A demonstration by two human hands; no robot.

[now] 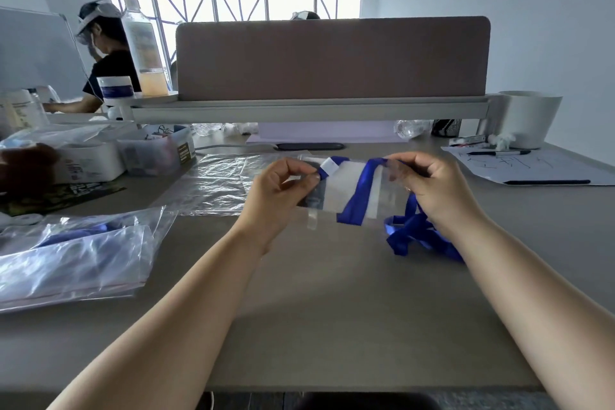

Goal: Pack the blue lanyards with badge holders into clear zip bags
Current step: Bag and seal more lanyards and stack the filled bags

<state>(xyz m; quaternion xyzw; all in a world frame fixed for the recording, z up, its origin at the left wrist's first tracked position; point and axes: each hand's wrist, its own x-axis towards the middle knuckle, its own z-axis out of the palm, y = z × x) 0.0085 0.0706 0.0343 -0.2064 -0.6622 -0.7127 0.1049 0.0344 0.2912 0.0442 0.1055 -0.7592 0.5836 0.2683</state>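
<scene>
I hold a clear badge holder (336,188) with a white card inside it above the desk, at mid-frame. My left hand (278,191) pinches its left end, near a white clip piece. My right hand (432,188) pinches its right end. A blue lanyard (361,193) crosses the holder diagonally, and the rest of the blue strap lies bunched on the desk under my right wrist. Whether a zip bag is around the holder I cannot tell.
A pile of clear bags (66,256) with blue lanyards inside lies at the left. Loose clear plastic (216,183) is spread behind my left hand. Boxes (153,151) stand at the far left, papers with pens (532,166) at the right, a white pot (529,118) behind them.
</scene>
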